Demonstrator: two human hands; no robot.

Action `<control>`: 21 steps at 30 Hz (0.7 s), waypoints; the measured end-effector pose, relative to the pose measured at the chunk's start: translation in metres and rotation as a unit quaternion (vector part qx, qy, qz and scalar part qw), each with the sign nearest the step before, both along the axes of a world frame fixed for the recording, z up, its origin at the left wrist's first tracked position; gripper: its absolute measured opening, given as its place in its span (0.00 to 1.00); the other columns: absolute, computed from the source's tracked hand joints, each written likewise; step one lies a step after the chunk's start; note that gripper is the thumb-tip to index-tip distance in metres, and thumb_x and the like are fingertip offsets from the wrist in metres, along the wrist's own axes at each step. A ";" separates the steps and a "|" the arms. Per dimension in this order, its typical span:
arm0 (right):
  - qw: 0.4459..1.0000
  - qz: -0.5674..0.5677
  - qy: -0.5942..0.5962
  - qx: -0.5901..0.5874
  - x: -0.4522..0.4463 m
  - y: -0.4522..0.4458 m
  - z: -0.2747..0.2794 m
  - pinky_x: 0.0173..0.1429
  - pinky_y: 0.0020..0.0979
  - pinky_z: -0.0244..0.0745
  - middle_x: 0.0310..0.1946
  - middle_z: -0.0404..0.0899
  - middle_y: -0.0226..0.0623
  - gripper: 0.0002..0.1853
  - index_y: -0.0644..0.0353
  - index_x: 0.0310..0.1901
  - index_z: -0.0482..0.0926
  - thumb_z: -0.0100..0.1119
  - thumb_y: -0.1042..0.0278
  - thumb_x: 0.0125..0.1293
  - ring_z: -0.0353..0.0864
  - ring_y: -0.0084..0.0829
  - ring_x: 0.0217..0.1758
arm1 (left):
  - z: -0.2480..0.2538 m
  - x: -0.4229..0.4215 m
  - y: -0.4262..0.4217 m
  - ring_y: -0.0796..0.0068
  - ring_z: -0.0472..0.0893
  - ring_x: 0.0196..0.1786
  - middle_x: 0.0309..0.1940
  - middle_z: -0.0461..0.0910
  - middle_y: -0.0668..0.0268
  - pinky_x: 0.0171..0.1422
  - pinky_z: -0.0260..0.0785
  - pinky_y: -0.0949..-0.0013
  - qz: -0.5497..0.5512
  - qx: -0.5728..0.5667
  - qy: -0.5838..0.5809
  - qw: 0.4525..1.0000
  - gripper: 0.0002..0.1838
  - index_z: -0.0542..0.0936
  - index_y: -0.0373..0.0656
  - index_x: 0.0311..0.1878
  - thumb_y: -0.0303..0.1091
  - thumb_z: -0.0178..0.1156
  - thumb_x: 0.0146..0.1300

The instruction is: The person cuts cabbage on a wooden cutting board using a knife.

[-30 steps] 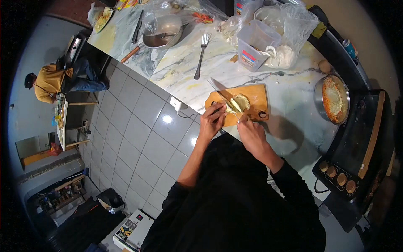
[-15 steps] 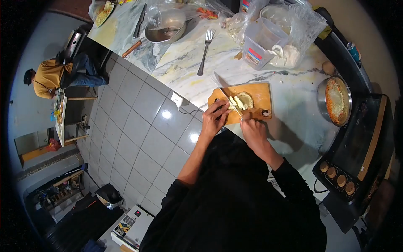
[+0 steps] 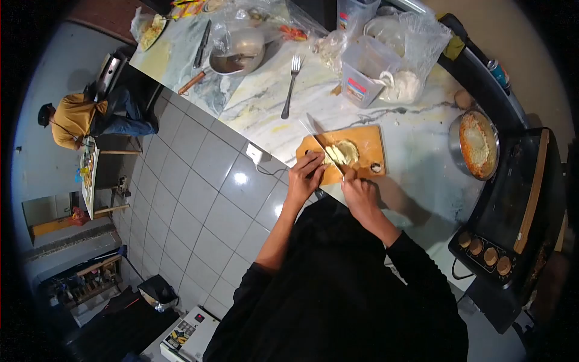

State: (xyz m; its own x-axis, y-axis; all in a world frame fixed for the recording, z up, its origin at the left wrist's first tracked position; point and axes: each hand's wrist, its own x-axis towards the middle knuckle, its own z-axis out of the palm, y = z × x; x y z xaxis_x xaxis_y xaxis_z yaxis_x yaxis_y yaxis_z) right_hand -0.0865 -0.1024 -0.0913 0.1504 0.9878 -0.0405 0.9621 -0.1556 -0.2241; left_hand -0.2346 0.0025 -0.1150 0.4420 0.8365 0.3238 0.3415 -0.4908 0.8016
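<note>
A wooden cutting board (image 3: 370, 140) lies on the marble counter, close to its front edge. On it is a pale yellow, soft-looking food (image 3: 348, 149), partly cut into slices; its exact kind is not clear. My right hand (image 3: 361, 192) is closed round the handle of a knife (image 3: 320, 143), whose blade slants up and left across the sliced side. To the blade's left, my left hand (image 3: 306, 178) has its fingers bent and pressed together at the food's edge. The fingertips partly hide the pale piece under them. A small dark-rimmed round hole or spot shows at the board's right corner.
Beyond the board lie a fork (image 3: 291, 87), a saucepan (image 3: 240, 59), and plastic tubs (image 3: 360, 90) with bags. At right stand a metal bowl (image 3: 491, 164) of orange and white grated food and a black toaster oven (image 3: 512, 211). A person (image 3: 75, 123) sits at far left.
The view has shifted slightly, so the counter items sit a little further left. The knife is still at the sliced side, its blade slightly changed in position, and both hands keep their grip.
</note>
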 end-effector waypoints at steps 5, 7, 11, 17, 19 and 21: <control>0.996 -0.022 0.076 -0.037 -0.003 -0.001 0.006 0.33 0.45 0.81 0.22 0.82 0.48 0.15 0.65 0.43 0.72 0.55 0.58 0.72 0.85 0.48 0.28 | 0.005 -0.004 0.003 0.54 0.85 0.47 0.45 0.85 0.55 0.56 0.77 0.61 -0.010 0.017 -0.004 1.000 0.19 0.83 0.39 0.51 0.25 0.71 0.55; 0.991 -0.032 0.118 -0.055 -0.002 -0.004 0.016 0.34 0.47 0.81 0.23 0.82 0.51 0.17 0.68 0.46 0.72 0.54 0.58 0.72 0.85 0.51 0.30 | 0.018 -0.004 0.001 0.52 0.84 0.45 0.44 0.84 0.53 0.52 0.77 0.61 -0.009 -0.081 0.021 0.996 0.20 0.81 0.39 0.53 0.25 0.70 0.56; 0.989 -0.039 0.135 -0.046 -0.003 -0.017 0.025 0.36 0.49 0.79 0.26 0.81 0.53 0.15 0.68 0.43 0.74 0.54 0.61 0.72 0.84 0.53 0.32 | 0.022 -0.005 0.003 0.51 0.84 0.46 0.46 0.83 0.53 0.52 0.76 0.61 -0.026 -0.078 0.004 0.997 0.19 0.80 0.39 0.54 0.26 0.68 0.59; 0.989 -0.052 0.126 -0.062 -0.010 -0.025 0.029 0.35 0.49 0.79 0.24 0.82 0.51 0.15 0.67 0.43 0.73 0.52 0.59 0.73 0.85 0.52 0.31 | 0.018 -0.012 0.007 0.54 0.84 0.49 0.47 0.84 0.55 0.55 0.75 0.60 -0.044 -0.047 0.022 0.998 0.21 0.80 0.41 0.55 0.27 0.69 0.57; 0.992 -0.052 0.102 -0.059 -0.012 -0.026 0.020 0.35 0.48 0.79 0.24 0.82 0.51 0.15 0.66 0.42 0.74 0.52 0.59 0.74 0.85 0.51 0.32 | 0.018 -0.012 0.009 0.53 0.84 0.49 0.47 0.84 0.55 0.55 0.75 0.60 -0.045 -0.036 0.030 0.998 0.21 0.80 0.41 0.55 0.27 0.70 0.56; 0.995 -0.042 0.080 -0.039 -0.014 -0.028 0.014 0.35 0.48 0.80 0.24 0.82 0.53 0.16 0.69 0.45 0.72 0.52 0.59 0.73 0.85 0.53 0.29 | 0.019 -0.012 0.007 0.53 0.83 0.50 0.47 0.83 0.54 0.56 0.75 0.60 -0.047 -0.029 0.039 0.998 0.22 0.80 0.40 0.55 0.28 0.70 0.56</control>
